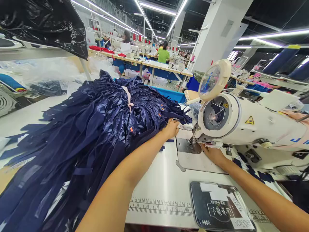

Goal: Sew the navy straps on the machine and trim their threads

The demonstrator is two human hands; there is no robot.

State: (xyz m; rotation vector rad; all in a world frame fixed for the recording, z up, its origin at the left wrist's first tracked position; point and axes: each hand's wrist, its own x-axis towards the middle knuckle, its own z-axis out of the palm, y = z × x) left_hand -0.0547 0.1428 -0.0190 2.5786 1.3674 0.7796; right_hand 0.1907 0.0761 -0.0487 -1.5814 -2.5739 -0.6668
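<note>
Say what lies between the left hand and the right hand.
In the head view, the sewing machine's metal plate and presser foot lie between the left hand and the right hand.

Overhead tube lights [158,9] burn bright — glare on the black plastic [48,25], edges visibly stretched.

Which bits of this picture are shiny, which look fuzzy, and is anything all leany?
Head view: the black plastic glints and the white tabletop has a pale glare streak; head view: the far green-shirted person shows less detail than the navy bundle; head view: the pillar leans, probably wide-lens stretching.
</note>
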